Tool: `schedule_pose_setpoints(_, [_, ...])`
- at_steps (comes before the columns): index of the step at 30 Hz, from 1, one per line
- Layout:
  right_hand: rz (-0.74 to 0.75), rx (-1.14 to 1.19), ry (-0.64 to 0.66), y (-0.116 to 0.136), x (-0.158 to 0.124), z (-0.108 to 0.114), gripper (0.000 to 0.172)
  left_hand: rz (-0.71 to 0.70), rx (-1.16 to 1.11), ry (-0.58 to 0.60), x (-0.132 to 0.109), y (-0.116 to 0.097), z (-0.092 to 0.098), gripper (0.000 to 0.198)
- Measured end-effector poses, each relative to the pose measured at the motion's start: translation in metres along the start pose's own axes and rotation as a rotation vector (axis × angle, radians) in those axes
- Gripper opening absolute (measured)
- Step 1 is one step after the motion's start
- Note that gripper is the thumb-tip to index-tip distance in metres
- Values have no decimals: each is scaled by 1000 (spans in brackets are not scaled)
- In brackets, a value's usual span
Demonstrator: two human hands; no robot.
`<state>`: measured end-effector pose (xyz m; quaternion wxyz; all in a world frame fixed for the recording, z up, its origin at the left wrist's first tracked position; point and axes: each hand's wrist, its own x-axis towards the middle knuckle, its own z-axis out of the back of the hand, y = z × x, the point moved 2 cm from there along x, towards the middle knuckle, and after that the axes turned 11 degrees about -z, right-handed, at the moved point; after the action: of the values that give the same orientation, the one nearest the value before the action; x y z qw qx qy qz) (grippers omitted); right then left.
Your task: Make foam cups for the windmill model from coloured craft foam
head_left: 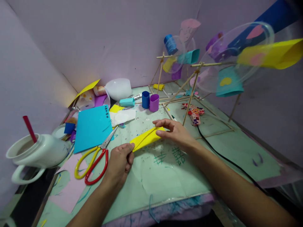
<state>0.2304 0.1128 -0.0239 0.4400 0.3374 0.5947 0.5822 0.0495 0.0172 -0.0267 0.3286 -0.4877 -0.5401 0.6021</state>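
A folded strip of yellow paper (146,138) is held slantwise just above the table between my two hands. My left hand (120,160) pinches its lower left end between thumb and fingers. At the upper right end, my right hand (174,130) has its thumb on the paper and its fingers curved along the top edge. Scissors (104,153) with one yellow and one red handle lie beside my left hand, blades pointing away. Past the strip, a dark blue paper tube (145,99) and a purple paper tube (154,103) stand upright side by side.
Stick frames carrying clear discs (251,63) with coloured paper cups rise at the right. A black cable (220,154) runs from a patterned red thing (194,113). Blue paper (93,127), pink scraps (71,186) and a white jug (47,148) on its side occupy the left.
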Motion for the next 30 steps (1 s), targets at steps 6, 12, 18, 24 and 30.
schedule_pose_setpoints(6, [599,-461,-306,16,-19,-10,11,-106,184,-39,-5,-4,-7,34])
schedule_pose_setpoints(12, [855,-845,-53,4,-26,-34,23,-174,255,1,-7,-6,-15,39])
schedule_pose_setpoints(18, [833,-733,3,-3,-19,-36,17,-165,234,62,-4,-3,-11,38])
schedule_pose_setpoints(24, [837,-654,-45,-4,-21,-39,19,-149,140,130,-4,2,-8,29])
schedule_pose_setpoints(30, [826,-597,-87,-5,-23,-42,19,-145,77,168,-2,2,-6,23])
